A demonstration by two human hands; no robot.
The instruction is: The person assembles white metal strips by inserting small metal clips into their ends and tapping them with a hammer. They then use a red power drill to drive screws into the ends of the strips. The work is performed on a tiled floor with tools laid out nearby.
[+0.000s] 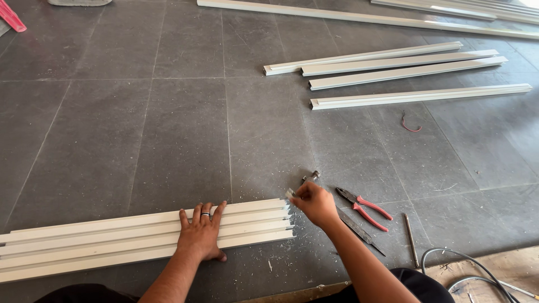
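L hand [201,233] flat on white strips [112,241], pliers [364,207] nr R hand [315,203]

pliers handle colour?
Red, on the pliers right of the right hand; head view.

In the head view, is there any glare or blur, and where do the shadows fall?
Head view: sharp overall; glare on the far white strips at the top right; soft shadow under the left hand on the white strips; right hand slightly soft at the fingertips.
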